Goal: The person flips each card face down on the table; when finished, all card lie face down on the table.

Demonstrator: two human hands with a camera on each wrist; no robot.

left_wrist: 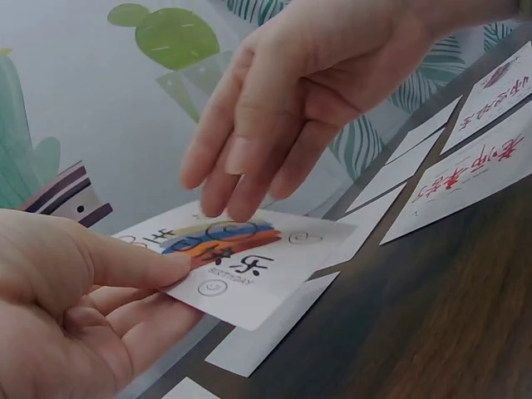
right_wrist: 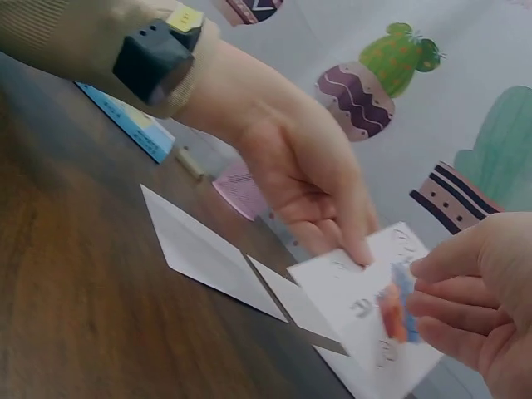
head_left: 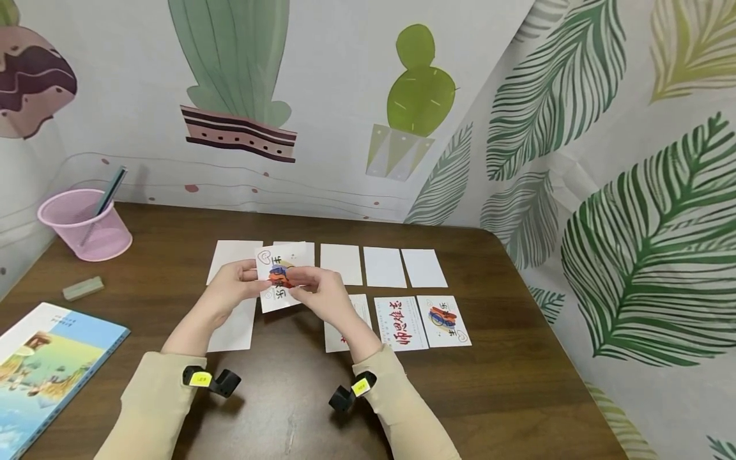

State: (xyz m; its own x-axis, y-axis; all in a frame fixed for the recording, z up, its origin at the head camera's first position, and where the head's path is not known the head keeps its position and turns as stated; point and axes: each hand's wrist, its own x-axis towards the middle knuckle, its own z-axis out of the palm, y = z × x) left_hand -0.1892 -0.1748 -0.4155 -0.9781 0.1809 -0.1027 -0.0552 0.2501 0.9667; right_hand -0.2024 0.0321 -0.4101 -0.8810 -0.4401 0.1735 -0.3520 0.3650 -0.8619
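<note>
My left hand (head_left: 232, 291) pinches a printed greeting card (head_left: 282, 297) by its left edge, thumb on top, and holds it raised above the table. The card carries black characters, small line drawings and an orange, blue and yellow brush patch. Over the card's printed face is my right hand (head_left: 324, 294), fingers loosely extended; in the left wrist view its fingertips (left_wrist: 241, 195) hang at the card's far side. Whether they touch the card I cannot tell. A matching card (head_left: 443, 321) lies face up at the right, beside a card with red calligraphy (head_left: 401, 324).
Blank-faced white cards form a back row, such as one card (head_left: 341, 264). Another blank card (head_left: 232, 331) lies nearer, partly under the left arm; a red-lettered card (head_left: 360, 308) is partly covered by the right. Leftward are a pink pen cup (head_left: 86, 227), an eraser (head_left: 83, 288) and a book (head_left: 54, 377).
</note>
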